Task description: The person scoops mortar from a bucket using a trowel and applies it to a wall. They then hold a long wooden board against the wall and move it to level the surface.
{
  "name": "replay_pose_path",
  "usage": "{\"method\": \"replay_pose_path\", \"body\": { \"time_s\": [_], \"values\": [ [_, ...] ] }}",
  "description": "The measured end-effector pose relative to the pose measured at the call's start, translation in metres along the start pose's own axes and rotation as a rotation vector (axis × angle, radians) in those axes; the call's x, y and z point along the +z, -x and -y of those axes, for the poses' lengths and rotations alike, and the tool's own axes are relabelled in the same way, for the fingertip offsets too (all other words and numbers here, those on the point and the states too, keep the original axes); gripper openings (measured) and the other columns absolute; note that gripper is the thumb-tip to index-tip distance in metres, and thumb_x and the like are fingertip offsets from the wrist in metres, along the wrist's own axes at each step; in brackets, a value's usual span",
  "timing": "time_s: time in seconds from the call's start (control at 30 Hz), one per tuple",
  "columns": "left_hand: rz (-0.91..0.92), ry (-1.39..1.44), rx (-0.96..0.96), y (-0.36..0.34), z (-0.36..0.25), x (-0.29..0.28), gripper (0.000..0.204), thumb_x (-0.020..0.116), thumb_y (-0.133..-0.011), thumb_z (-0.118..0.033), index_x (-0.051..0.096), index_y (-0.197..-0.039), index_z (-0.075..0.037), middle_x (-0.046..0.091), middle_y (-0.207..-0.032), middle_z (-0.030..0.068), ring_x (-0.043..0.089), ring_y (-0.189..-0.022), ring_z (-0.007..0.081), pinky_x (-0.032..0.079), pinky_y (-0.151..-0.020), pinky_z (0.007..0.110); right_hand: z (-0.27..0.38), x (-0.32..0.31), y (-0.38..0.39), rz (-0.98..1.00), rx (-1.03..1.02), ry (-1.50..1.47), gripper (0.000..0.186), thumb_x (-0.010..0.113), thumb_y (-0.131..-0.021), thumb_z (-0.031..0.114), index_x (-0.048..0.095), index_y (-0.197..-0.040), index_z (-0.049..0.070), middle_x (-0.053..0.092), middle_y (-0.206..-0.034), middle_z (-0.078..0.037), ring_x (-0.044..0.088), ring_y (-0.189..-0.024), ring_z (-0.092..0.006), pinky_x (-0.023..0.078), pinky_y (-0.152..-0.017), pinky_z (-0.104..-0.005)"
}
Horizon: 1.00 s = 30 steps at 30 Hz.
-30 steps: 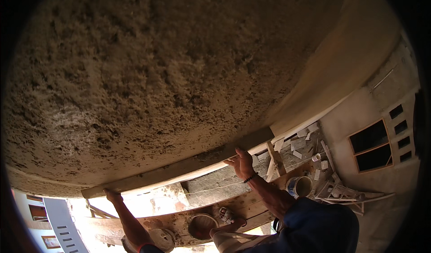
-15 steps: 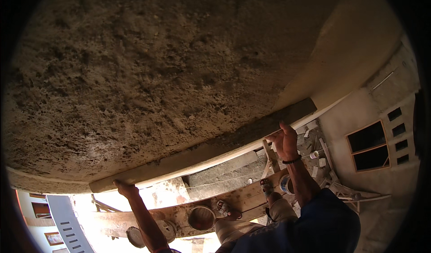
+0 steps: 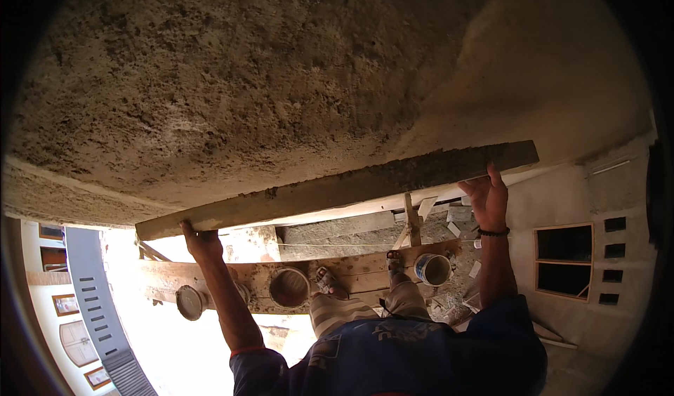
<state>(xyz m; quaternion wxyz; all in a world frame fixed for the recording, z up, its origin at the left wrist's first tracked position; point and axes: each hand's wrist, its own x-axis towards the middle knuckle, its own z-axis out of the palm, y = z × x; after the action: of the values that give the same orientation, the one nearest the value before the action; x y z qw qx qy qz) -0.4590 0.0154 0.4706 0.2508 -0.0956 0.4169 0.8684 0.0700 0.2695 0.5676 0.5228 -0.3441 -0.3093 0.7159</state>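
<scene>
Above me spreads a plastered overhead surface (image 3: 232,94), rough and pitted on the left and smoother toward the right. A long straightedge board (image 3: 330,191) runs across it near its lower edge, with mortar along its upper edge and right part. My left hand (image 3: 202,243) is closed on the board's lower edge near its left end. Close to the right end, my right hand (image 3: 489,203), with a dark bracelet at the wrist, grips the same edge. The fingers behind the board are partly hidden.
My sandalled feet stand on a plank platform (image 3: 361,275). On it are a round mortar-stained tub (image 3: 289,288), another container (image 3: 189,302) to the left and a white bucket (image 3: 433,269) to the right. A wooden trestle (image 3: 413,220) rises beyond; a window (image 3: 564,261) is at right.
Both hands have shifted the board, its right end moving right and its left end rising in view. More of its face shows now. My view has also tilted.
</scene>
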Motion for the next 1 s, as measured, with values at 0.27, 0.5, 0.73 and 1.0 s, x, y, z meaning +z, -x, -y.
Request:
{"method": "replay_pose_path", "body": {
  "time_s": [0.27, 0.5, 0.73, 1.0],
  "values": [
    [-0.266, 0.301, 0.032, 0.106, -0.014, -0.197, 0.052, 0.050, -0.088, -0.043, 0.049, -0.124, -0.006, 0.053, -0.122, 0.0132, 0.050, -0.114, 0.0322, 0.040, -0.098, 0.052, -0.082, -0.040, 0.052, 0.072, 0.446, 0.057, 0.029, 0.057, -0.091, 0.026, 0.055, -0.111, 0.006, 0.062, -0.107, -0.012, 0.061, -0.102, -0.0286, 0.046, -0.091, -0.0521],
    [-0.475, 0.475, 0.395, 0.269, -0.076, -0.374, 0.058, 0.060, -0.082, -0.034, 0.044, -0.125, 0.002, 0.051, -0.117, 0.0241, 0.050, -0.112, 0.0414, 0.040, -0.099, 0.055, -0.201, -0.023, 0.070, 0.367, 0.891, 0.095, 0.030, 0.057, -0.090, 0.025, 0.053, -0.115, 0.009, 0.059, -0.113, -0.009, 0.057, -0.107, -0.0285, 0.043, -0.095, -0.0541],
    [-0.636, 0.534, 0.731, 0.456, -0.107, -0.408, 0.062, 0.059, -0.082, -0.038, 0.047, -0.126, 0.005, 0.051, -0.124, 0.0254, 0.047, -0.118, 0.0397, 0.036, -0.103, 0.053, -0.308, 0.024, 0.091, 0.635, 1.262, 0.158, 0.035, 0.056, -0.091, 0.027, 0.051, -0.117, 0.004, 0.060, -0.112, -0.014, 0.058, -0.104, -0.0345, 0.045, -0.094, -0.0532],
    [-0.722, 0.166, 1.032, 0.654, -0.099, -0.411, 0.054, 0.054, -0.086, -0.034, 0.048, -0.125, 0.004, 0.053, -0.123, 0.0215, 0.051, -0.115, 0.0351, 0.037, -0.103, 0.050, -0.443, 0.054, 0.176, 0.845, 1.678, 0.276, 0.039, 0.048, -0.095, 0.030, 0.050, -0.122, 0.002, 0.060, -0.117, -0.015, 0.059, -0.107, -0.0318, 0.048, -0.092, -0.0492]
  ]
}}
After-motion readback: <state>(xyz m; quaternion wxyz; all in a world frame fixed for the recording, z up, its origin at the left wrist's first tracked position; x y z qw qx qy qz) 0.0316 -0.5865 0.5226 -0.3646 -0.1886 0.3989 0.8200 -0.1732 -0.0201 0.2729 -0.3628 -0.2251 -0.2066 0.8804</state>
